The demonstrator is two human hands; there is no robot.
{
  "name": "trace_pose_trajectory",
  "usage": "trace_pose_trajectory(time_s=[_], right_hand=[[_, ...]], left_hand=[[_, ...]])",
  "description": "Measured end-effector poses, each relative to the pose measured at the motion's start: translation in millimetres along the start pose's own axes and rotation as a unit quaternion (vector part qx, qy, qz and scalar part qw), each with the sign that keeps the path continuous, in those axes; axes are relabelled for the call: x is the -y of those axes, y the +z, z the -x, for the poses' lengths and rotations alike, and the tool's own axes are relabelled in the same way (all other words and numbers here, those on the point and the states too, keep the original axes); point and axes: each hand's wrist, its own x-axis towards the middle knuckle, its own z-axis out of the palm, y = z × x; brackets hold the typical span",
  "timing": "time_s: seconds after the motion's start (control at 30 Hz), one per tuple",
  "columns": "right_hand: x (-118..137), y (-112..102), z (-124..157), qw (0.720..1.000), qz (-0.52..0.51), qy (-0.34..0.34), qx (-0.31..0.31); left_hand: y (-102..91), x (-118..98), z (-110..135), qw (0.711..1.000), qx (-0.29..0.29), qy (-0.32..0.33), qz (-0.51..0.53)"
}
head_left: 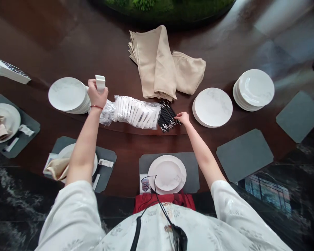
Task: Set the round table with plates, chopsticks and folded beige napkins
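Observation:
My left hand (97, 94) is closed around a white, wavy chopstick rest (100, 82), raised beside the left stack of plates (67, 93). Below and to its right lies a clear plastic bag of white paper-wrapped pieces (136, 112). Black chopsticks with silvery ends (167, 116) lie in a loose heap at the bag's right end. At the right edge of that heap, my right hand (182, 118) pinches chopsticks between thumb and fingers; how many is too small to tell. Directly in front of me, a plate with a smaller one on it (167, 173) sits on a grey placemat (192, 174).
Folded beige napkins (154, 66) lie beyond the bag. Two plate stacks (212, 107) (255, 88) stand at right, near bare grey placemats (244, 155). Place settings with napkins (58, 169) are at left. A mossy centrepiece (162, 7) fills the far edge.

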Motion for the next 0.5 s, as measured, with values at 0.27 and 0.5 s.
trace_pose_trajectory(time_s=[0.27, 0.5], right_hand=[[35, -3, 24, 0.994, 0.112, -0.012, 0.016], [19, 0, 44, 0.991, 0.098, -0.089, 0.0]], left_hand=[[-6.1, -86, 306, 0.897, 0.067, -0.215, 0.379], [37.3, -135, 494, 0.779, 0.183, -0.417, 0.431]])
